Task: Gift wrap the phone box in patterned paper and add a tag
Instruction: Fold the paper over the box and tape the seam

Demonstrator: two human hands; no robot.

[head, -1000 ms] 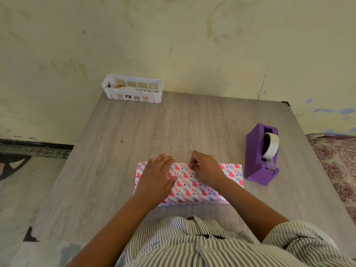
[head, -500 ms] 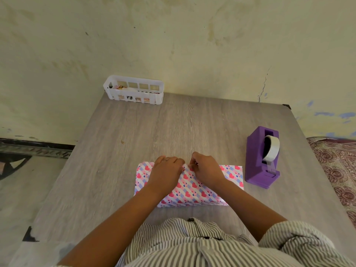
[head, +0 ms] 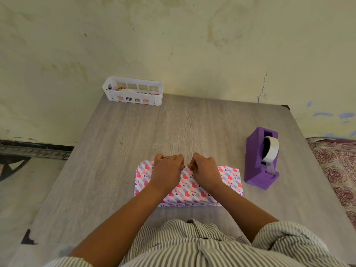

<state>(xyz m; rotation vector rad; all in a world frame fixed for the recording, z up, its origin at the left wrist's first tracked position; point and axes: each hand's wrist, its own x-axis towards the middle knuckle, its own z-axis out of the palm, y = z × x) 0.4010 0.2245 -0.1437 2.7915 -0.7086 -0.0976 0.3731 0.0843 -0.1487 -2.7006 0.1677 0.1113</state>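
A plain home room: a stained, cracked plaster wall point(head: 192, 45) across the top, a grey wood-grain table point(head: 183, 128), a patterned rug point(head: 337, 170) at right.

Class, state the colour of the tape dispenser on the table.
Purple, seen in the head view: the tape dispenser stands right of the wrapped box.

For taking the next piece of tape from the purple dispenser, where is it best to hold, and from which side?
Probably pinch the loose tape end where it comes down from the roll to the cutter, at the low near end of the purple dispenser. Come from the near side with the right hand, which is closest; the tall block behind shields the roll.
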